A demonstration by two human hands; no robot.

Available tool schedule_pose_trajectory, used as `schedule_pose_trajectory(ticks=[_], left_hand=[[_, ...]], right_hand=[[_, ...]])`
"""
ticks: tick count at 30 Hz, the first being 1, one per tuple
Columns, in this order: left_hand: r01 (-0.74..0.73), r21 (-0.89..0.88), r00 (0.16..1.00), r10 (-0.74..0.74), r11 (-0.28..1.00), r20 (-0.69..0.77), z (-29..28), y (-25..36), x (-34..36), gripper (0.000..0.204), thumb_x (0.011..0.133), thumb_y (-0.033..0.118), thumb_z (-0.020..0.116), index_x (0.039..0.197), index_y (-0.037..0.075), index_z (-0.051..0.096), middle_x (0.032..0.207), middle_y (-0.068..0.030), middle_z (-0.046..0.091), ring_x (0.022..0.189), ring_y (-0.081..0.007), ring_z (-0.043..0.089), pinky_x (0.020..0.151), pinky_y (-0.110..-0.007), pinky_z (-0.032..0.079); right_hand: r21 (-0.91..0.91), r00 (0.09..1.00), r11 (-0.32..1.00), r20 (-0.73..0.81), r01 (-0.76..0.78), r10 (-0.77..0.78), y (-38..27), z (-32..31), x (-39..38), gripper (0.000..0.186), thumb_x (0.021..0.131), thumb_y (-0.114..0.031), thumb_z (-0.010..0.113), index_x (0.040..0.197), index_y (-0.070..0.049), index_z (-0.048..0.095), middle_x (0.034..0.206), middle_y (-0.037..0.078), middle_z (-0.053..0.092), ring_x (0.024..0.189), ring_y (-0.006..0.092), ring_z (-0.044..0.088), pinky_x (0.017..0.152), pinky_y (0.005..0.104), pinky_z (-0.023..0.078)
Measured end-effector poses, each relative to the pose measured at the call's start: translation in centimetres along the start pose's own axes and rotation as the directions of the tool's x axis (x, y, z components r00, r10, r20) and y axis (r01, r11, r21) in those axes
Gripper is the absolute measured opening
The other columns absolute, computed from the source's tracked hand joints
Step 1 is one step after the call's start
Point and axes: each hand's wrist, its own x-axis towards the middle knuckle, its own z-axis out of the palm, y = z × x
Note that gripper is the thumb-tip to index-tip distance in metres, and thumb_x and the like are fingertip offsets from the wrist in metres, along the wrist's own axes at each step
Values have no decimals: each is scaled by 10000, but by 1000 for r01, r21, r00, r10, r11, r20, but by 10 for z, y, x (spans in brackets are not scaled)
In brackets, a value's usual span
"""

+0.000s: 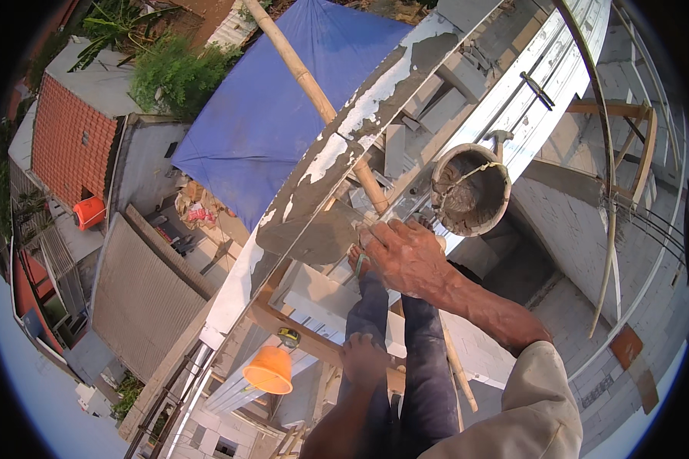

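My right hand point(406, 256) is closed round the handle of a trowel, most of which my fingers hide. The grey trowel blade point(314, 237) lies against the top of a narrow wall point(289, 206), partly coated with wet grey mortar and partly white. My left hand point(365, 359), slightly blurred, rests with its fingers laid over my left leg and holds nothing. Beyond my right hand a round bucket point(505, 200) contains grey mortar point(461, 197), and a thin cord crosses its mouth.
A hammer point(501, 141) lies beside the bucket on a white metal beam point(540, 126). A bamboo pole point(298, 73) crosses the wall above a blue tarpaulin point(283, 99). Lower down are an orange container point(269, 370) and a tape measure point(288, 336). The ground and roofs lie far below.
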Motion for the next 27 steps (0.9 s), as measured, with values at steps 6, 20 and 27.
schedule_pose_trajectory(ticks=[6,20,27], left_hand=[[-28,14,999,28,1000,-20,7,4,-2,408,927,296,620,1289,127,695,1381,-82,593,1306,-317,541,1084,-507,409],[-132,145,986,144,981,-81,2,-1,8,385,911,278,625,1237,91,709,1332,-101,618,1227,-337,577,991,-517,461],[-143,177,983,160,974,-86,-2,5,8,376,907,277,643,1228,97,718,1325,-103,620,1222,-336,581,994,-513,462]], right_hand=[[378,712,656,12,-653,702,1,31,-150,280,880,-232,722,1050,-14,677,850,204,655,743,424,677,694,520,556],[-103,273,271,-5,-957,962,270,177,-203,253,933,-181,622,1049,10,742,985,283,749,918,444,753,812,521,618],[174,515,486,213,-856,830,286,198,-251,242,879,-197,748,1020,-3,714,961,156,778,764,297,747,660,441,577]])
